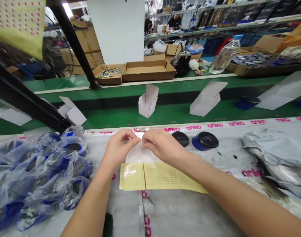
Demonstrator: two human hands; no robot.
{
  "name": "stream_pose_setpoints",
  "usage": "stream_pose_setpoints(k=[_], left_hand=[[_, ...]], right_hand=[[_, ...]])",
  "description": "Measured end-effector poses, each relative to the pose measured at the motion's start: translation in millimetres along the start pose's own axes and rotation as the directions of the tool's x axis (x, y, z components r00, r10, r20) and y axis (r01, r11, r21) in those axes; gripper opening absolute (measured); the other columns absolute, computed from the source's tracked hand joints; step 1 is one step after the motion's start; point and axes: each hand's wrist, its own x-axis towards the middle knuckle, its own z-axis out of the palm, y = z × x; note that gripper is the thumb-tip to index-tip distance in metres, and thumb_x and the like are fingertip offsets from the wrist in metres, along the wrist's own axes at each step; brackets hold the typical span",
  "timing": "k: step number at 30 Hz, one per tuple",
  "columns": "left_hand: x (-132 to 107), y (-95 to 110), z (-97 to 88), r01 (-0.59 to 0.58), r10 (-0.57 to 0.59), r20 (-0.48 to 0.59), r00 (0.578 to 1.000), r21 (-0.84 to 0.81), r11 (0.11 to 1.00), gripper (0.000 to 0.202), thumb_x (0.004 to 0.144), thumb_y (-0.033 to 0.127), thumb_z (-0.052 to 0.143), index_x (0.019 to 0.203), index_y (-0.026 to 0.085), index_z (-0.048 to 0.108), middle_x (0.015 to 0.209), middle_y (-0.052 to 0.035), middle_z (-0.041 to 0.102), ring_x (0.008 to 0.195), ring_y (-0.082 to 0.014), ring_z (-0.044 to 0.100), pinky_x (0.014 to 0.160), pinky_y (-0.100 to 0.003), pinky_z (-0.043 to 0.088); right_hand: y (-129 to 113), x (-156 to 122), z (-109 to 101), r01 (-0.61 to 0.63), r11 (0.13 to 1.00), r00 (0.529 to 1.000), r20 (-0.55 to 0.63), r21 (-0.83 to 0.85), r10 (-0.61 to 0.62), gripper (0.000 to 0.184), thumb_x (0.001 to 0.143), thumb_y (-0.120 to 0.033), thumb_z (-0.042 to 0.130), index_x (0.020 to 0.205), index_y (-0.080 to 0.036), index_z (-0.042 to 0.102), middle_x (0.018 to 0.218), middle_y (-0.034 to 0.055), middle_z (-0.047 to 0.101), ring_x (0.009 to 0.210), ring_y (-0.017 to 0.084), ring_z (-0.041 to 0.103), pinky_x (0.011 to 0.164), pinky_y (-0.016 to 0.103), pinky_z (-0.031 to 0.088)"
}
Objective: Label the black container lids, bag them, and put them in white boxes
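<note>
1. Your L hand (120,144) & R hand (162,144): each grip pinched shut on clear bag (137,155) top edge.
2. Bag lies just below grip, on tabletop (234,154).
3. Judged: you're working bag mouth; next move needs level, steady pinch.

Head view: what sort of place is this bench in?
Probably a factory packing line: a long green conveyor belt carries open white cardboard cartons, brown cardboard trays sit behind it, and clear plastic bags of blue items are heaped at left.

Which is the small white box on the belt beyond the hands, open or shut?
Open: the white box stands on the green belt with its lid flap raised.
</note>
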Motion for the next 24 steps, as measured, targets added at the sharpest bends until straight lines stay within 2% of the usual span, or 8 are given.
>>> stream_pose_setpoints(k=[4, 5, 8, 12, 17, 19, 21, 24], left_hand=[[-2.2, 0.2, 3.3, 0.191, -0.15, 0.251, 0.956, -0.144, 0.971, 0.046, 0.071, 0.027, 0.078, 0.114, 0.022, 0.064, 0.084, -0.0014, 0.068, 0.082, -0.0206, 0.065, 0.073, -0.033, 0.05], [-2.1, -1.9, 4.6, 0.209, -0.167, 0.283, 0.945, -0.127, 0.97, 0.045, 0.07, 0.027, 0.078, 0.113, 0.022, 0.065, 0.079, -0.0003, 0.066, 0.076, -0.0195, 0.063, 0.068, -0.031, 0.048], [-1.0, -7.7, 7.8, 0.235, -0.211, 0.282, 0.936, -0.054, 0.97, 0.024, 0.069, 0.035, 0.077, 0.08, 0.017, 0.065, 0.065, 0.0018, 0.055, 0.059, -0.0143, 0.05, 0.055, -0.025, 0.035], [-0.2, -7.0, 8.1, 0.28, -0.269, 0.294, 0.917, 0.007, 0.96, 0.033, 0.068, 0.041, 0.078, 0.066, 0.016, 0.058, 0.064, 0.0012, 0.054, 0.058, -0.0124, 0.046, 0.054, -0.024, 0.031], [-2.4, -1.8, 3.7, 0.257, -0.283, 0.357, 0.89, 0.12, 0.959, 0.023, 0.071, 0.035, 0.077, 0.075, 0.015, 0.068, 0.073, -0.0024, 0.065, 0.068, -0.0162, 0.056, 0.061, -0.025, 0.04], [-2.8, 0.6, 4.1, 0.184, -0.203, 0.308, 0.929, 0.092, 0.979, 0.018, 0.077, 0.033, 0.076, 0.078, 0.016, 0.07, 0.078, -0.003, 0.067, 0.074, -0.0166, 0.059, 0.067, -0.025, 0.044], [-2.1, 5.4, 9.3, 0.069, -0.065, 0.117, 0.991, -0.026, 0.997, 0.017, 0.086, 0.035, 0.072, 0.082, 0.018, 0.072, 0.081, -0.0028, 0.068, 0.078, -0.0154, 0.06, 0.073, -0.025, 0.048], [0.1, 19.2, 29.6, -0.112, 0.086, -0.12, 0.989, -0.227, 0.967, 0.017, 0.093, 0.036, 0.069, 0.105, 0.024, 0.074, 0.104, -0.0045, 0.071, 0.092, -0.0159, 0.064, 0.081, -0.025, 0.054]], right_hand=[[8.0, -11.3, 0.5, -0.097, 0.988, 0.993, -0.048, 0.119, 0.103, 0.019, 0.095, -0.02, 0.051, 0.103, -0.024, 0.067, 0.081, 0.003, 0.072, 0.074, 0.024, 0.064, 0.062, 0.034, 0.041], [9.6, -13.9, 2.5, -0.099, 0.99, 0.993, -0.06, 0.1, 0.105, 0.019, 0.095, -0.019, 0.05, 0.103, -0.024, 0.067, 0.079, 0.003, 0.071, 0.072, 0.023, 0.063, 0.062, 0.033, 0.04], [14.3, -17.8, 6.5, -0.008, 1.0, 0.988, -0.152, 0.006, 0.009, 0.024, 0.095, -0.014, 0.047, 0.091, -0.022, 0.069, 0.078, 0.0041, 0.072, 0.072, 0.022, 0.064, 0.069, 0.036, 0.045], [19.0, -18.3, -9.9, 0.16, 0.987, 0.9, -0.415, 0.03, -0.133, 0.025, 0.094, -0.014, 0.05, 0.084, -0.022, 0.071, 0.113, 0.0073, 0.073, 0.105, 0.025, 0.067, 0.088, 0.04, 0.052], [22.1, -26.2, -59.6, 0.061, 0.971, 0.816, -0.572, 0.23, 0.084, 0.014, 0.088, -0.02, 0.063, 0.08, -0.024, 0.074, 0.085, 0.0025, 0.073, 0.082, 0.021, 0.068, 0.076, 0.036, 0.055], [26.4, -30.0, -75.9, 0.011, 0.919, 0.825, -0.523, 0.395, 0.214, 0.008, 0.084, -0.026, 0.071, 0.078, -0.023, 0.075, 0.076, 0.002, 0.072, 0.072, 0.02, 0.066, 0.068, 0.034, 0.055], [32.7, -31.9, -85.2, 0.0, 0.805, 0.877, -0.387, 0.593, 0.285, 0.012, 0.078, -0.032, 0.077, 0.077, -0.02, 0.075, 0.071, 0.0021, 0.071, 0.064, 0.018, 0.064, 0.06, 0.031, 0.053], [40.6, -30.9, -85.5, -0.002, 0.58, 0.95, -0.179, 0.815, 0.255, 0.02, 0.07, -0.033, 0.083, 0.081, -0.019, 0.074, 0.069, 0.0014, 0.07, 0.059, 0.016, 0.063, 0.055, 0.028, 0.051]])
